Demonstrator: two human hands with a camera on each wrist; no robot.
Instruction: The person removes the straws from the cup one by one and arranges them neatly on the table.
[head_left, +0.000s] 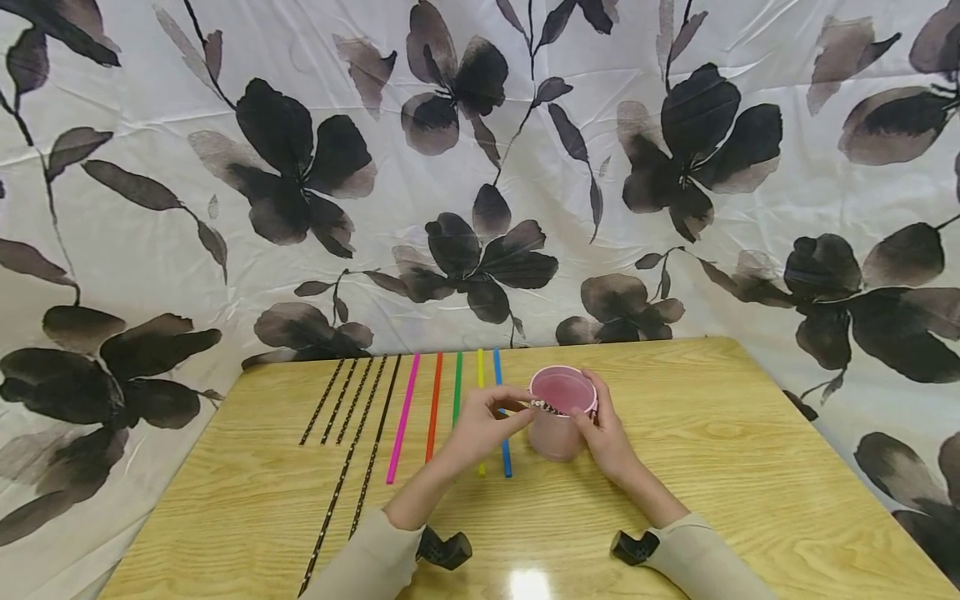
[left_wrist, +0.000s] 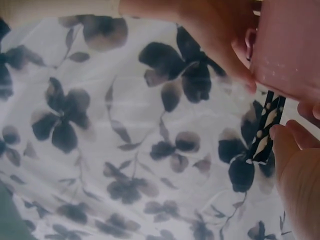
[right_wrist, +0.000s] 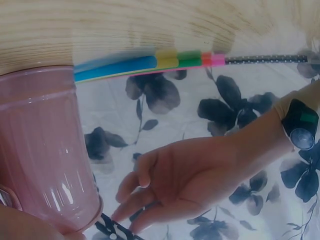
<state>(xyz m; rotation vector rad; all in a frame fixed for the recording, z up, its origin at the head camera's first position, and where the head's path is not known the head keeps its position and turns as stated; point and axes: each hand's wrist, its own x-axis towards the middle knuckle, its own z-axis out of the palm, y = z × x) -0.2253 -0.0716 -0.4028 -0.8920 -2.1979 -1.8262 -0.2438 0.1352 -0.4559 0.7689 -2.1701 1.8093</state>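
In the head view, my right hand (head_left: 609, 437) holds a glossy pink bucket (head_left: 553, 439) by its right side, thumb near the rim. My left hand (head_left: 480, 427) is at the bucket's left rim and pinches black-and-white patterned straws (head_left: 544, 407). Dots and stripes show on these straws (left_wrist: 266, 127) in the left wrist view, where their ends stick out past the rim between thumb and fingers. Their other ends are hidden by the bucket. Seen from the right wrist, the left hand (right_wrist: 185, 175) has its fingertips together at the straws.
Left of the bucket lies a row of straws: blue (head_left: 507, 458), yellow (head_left: 482, 471), green (head_left: 457, 387), red (head_left: 433, 408) and pink (head_left: 403, 417). Further left are several black patterned straws (head_left: 333, 496), long and short. A floral cloth (head_left: 465, 167) hangs behind the wooden table (head_left: 750, 467).
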